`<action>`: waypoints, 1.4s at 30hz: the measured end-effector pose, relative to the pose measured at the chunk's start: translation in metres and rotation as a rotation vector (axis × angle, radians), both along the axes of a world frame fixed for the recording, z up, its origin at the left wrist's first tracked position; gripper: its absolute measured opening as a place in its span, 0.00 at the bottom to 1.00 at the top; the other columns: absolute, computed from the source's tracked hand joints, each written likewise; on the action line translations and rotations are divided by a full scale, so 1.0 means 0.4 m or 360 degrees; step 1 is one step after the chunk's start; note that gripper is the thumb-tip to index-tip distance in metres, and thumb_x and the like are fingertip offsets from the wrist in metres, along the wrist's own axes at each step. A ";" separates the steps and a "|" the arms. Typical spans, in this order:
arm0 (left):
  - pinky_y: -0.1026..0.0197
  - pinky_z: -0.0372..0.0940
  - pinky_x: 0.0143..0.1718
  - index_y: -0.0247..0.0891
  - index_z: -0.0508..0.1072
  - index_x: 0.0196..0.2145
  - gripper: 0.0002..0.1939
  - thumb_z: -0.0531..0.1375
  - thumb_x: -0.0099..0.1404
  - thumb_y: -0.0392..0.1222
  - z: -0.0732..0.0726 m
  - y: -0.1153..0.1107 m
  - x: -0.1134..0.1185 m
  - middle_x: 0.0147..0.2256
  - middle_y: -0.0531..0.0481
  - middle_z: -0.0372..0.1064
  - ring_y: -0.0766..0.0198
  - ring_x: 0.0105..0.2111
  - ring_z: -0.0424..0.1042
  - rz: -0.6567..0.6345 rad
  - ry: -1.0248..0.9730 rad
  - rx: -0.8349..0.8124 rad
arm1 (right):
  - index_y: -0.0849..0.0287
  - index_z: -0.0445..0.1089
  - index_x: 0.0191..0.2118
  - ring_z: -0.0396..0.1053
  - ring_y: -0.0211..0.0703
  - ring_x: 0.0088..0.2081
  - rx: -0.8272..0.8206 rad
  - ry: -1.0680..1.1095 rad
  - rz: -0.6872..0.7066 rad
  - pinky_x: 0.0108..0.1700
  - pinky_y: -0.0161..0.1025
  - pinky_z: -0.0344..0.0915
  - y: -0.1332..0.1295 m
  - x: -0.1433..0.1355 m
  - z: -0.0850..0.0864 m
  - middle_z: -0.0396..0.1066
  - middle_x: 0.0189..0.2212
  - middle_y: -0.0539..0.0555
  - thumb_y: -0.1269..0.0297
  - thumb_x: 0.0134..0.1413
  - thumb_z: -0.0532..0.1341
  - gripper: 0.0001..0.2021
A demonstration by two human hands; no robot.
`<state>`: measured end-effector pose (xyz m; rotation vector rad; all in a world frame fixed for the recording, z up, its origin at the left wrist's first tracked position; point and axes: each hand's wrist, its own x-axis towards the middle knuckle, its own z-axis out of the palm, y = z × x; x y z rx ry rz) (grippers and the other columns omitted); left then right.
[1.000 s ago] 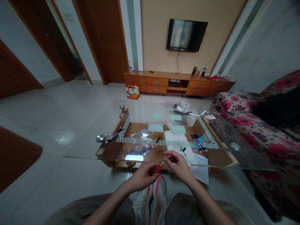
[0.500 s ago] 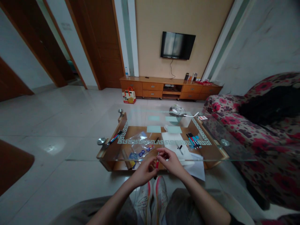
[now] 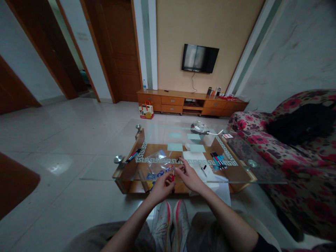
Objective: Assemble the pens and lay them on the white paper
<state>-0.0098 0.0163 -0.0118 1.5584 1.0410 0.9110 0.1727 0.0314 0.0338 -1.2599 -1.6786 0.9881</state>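
My left hand [image 3: 163, 184] is closed around a slim red pen [image 3: 173, 177], held upright just above the near edge of the glass table. My right hand [image 3: 189, 175] is beside it, index finger stretched forward and thumb apart from it. That fingertip is at a small black piece like a pen cap [image 3: 179, 159]; whether it touches is too small to tell. A clear plastic bag [image 3: 157, 158] with blue round labels lies left of the hands. On white paper [image 3: 194, 156] to the right are a black cap [image 3: 204, 167] and a thin clear pen part [image 3: 203, 172].
Several pens lie in a row [image 3: 218, 161] at the table's right, others [image 3: 133, 156] at its left. A filled plastic bag [image 3: 200, 126] sits at the far edge of the glass table [image 3: 105, 179]. A flowered sofa [image 3: 301, 168] stands to the right.
My right hand has left the red pen and moved forward to the black cap. My left hand keeps the pen, a little further left. The view has tilted slightly up.
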 end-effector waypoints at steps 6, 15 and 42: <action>0.66 0.67 0.27 0.35 0.71 0.47 0.17 0.62 0.61 0.43 0.017 0.009 -0.007 0.33 0.50 0.72 0.64 0.27 0.75 0.0135 -0.0060 -0.0052 | 0.62 0.67 0.55 0.70 0.48 0.44 0.0120 -0.0728 -0.0187 0.49 0.43 0.65 0.134 0.051 -0.066 0.72 0.44 0.60 0.60 0.62 0.60 0.18; 0.64 0.68 0.27 0.36 0.70 0.48 0.17 0.61 0.63 0.43 0.023 0.008 -0.018 0.33 0.50 0.72 0.63 0.27 0.76 0.0125 -0.0064 -0.0038 | 0.51 0.69 0.58 0.58 0.57 0.58 0.0276 -0.1387 -0.0259 0.55 0.48 0.57 0.197 0.004 -0.106 0.62 0.60 0.60 0.62 0.62 0.60 0.18; 0.64 0.65 0.31 0.38 0.73 0.51 0.18 0.59 0.64 0.43 -0.005 -0.017 -0.008 0.34 0.48 0.74 0.63 0.31 0.73 -0.0008 0.0243 0.0029 | 0.59 0.77 0.42 0.76 0.47 0.36 -0.0221 0.0575 -0.0351 0.39 0.44 0.74 -0.017 0.099 -0.105 0.77 0.37 0.57 0.51 0.45 0.72 0.21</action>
